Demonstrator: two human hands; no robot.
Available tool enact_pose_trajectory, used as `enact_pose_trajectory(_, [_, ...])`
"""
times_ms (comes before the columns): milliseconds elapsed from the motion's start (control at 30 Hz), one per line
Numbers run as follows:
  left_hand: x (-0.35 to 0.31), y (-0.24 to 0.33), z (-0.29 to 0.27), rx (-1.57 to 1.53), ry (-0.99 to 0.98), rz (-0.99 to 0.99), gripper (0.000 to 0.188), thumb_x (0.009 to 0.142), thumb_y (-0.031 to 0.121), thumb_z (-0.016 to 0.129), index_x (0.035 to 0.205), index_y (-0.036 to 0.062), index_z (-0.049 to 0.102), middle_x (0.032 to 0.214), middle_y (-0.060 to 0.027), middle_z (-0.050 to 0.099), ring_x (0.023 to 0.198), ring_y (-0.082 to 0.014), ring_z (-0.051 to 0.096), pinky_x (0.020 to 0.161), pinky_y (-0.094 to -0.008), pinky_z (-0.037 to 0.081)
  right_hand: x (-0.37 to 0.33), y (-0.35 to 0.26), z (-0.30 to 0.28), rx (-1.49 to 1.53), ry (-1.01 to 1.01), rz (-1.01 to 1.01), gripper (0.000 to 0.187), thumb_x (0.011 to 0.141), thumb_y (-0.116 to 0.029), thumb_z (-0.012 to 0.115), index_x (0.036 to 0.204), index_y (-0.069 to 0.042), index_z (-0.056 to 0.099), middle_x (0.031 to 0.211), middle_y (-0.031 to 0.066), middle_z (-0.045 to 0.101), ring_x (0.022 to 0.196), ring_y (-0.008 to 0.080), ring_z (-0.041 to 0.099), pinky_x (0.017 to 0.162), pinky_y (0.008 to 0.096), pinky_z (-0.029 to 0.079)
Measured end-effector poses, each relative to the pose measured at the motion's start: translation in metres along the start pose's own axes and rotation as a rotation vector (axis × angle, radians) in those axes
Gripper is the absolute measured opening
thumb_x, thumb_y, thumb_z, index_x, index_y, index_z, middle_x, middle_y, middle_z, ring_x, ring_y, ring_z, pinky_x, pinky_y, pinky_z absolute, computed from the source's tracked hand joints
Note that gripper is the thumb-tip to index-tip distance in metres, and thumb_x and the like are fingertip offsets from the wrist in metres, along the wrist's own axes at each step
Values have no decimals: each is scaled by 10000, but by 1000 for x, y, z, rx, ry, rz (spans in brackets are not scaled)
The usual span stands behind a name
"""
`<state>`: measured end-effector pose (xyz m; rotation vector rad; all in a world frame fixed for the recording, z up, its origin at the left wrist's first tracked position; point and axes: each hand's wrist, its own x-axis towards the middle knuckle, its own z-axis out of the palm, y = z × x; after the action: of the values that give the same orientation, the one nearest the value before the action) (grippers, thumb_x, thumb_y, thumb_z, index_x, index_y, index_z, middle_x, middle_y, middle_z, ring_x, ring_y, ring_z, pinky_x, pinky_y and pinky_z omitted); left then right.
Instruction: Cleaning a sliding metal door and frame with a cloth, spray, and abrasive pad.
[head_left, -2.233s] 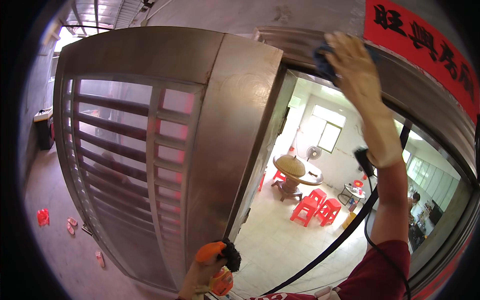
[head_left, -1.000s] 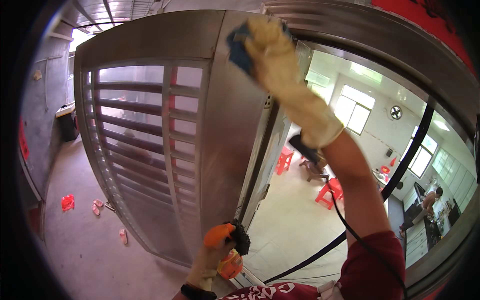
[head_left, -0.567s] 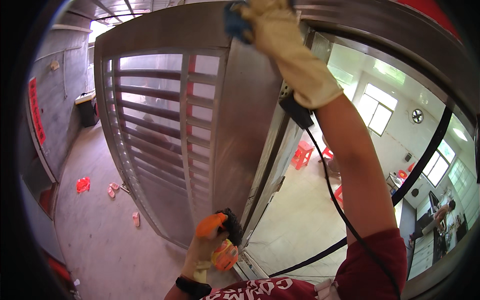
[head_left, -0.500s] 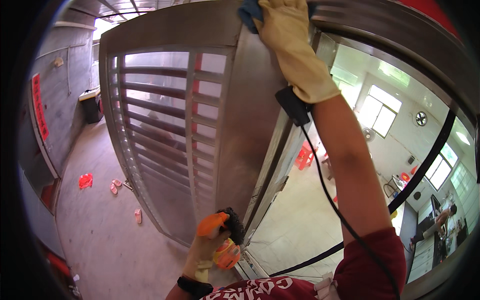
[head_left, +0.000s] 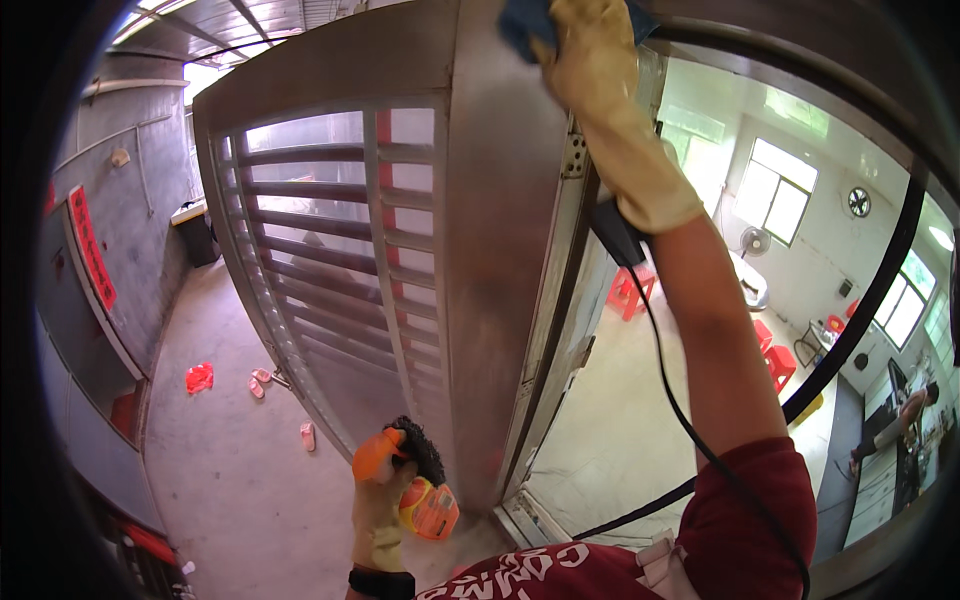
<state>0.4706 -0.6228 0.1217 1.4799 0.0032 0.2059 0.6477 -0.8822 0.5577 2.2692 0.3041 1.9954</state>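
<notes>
A metal door (head_left: 500, 260) with louvred slats stands open in front of me. High up, my right hand (head_left: 592, 70), in a cream rubber glove, is closed on a blue cloth (head_left: 524, 28) and presses it near the top of the door's edge. Low by the door's bottom, my left hand (head_left: 378, 515), also gloved, is closed round a spray bottle with an orange head and an orange-labelled body (head_left: 432, 512). A dark, curly scouring pad (head_left: 424, 455) is held against the bottle in that same hand.
A black device (head_left: 618, 232) with a cable hangs by my right wrist. Pink slippers (head_left: 308, 436) and a red bag (head_left: 200, 378) lie on the concrete floor at left. Through the doorway are red stools (head_left: 628, 292) and a person (head_left: 905, 415) at a counter.
My right hand with the cloth has slid rightward across the door's top toward its hinge side. My left hand, holding the bottle and scouring pad, sits further left; the whole view has shifted somewhat.
</notes>
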Motion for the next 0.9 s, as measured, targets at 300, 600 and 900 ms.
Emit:
enact_pose_trajectory(300, [1,2,4,-125,13,62,494,831,-102,670,1301,31,593,1168,-45,608,1076,-153,602,931,-303,514,-244,-16,64,679,0,183,931,695,81,681,1550,-26,329,1558,324,348,1327,487,482,1073,488,449])
enact_pose_trajectory(600, [-12,37,36,-138,-11,-36,481,839,-73,670,1302,29,592,1175,-55,614,1057,-160,615,912,-306,527,-53,80,55,609,538,262,643,801,22,655,1411,-133,521,1304,173,612,1240,391,572,1003,466,507])
enact_pose_trajectory(900, [-7,-4,8,-18,6,138,546,813,-131,615,1338,9,566,1212,-76,621,1098,-195,625,980,-346,523,-151,94,82,260,-161,44,464,854,-8,622,1310,-91,590,1176,154,650,1000,359,667,810,485,577])
